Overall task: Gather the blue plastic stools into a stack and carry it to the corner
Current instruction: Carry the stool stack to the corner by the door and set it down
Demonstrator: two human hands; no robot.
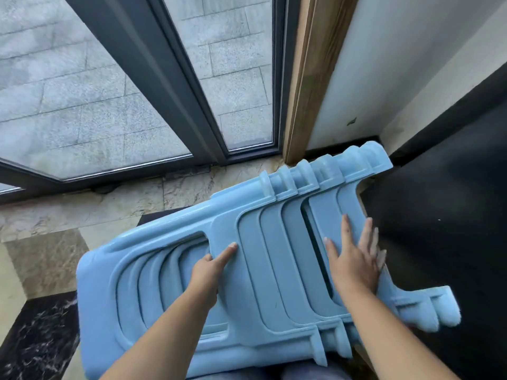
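Carry step, I judge. Stool stack [247,270] lies tipped sideways, near the corner at far right. Left hand [208,272] grips a leg opening; right hand [354,259] presses flat, fingers straight. Next: upright it, set down.

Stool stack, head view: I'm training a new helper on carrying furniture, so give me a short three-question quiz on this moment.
1. True or false: the stack of blue plastic stools stands upright on the floor.
2. Which hand lies flat with straight fingers on the stack? A) left hand B) right hand
3. Fill in: the stool legs point toward the white ____, right of the glass door.

Key
1. False: the stack is tipped on its side, held above the marble floor.
2. B: the right hand lies flat; the left hand hooks its fingers into the opening in the stool's side.
3. wall.
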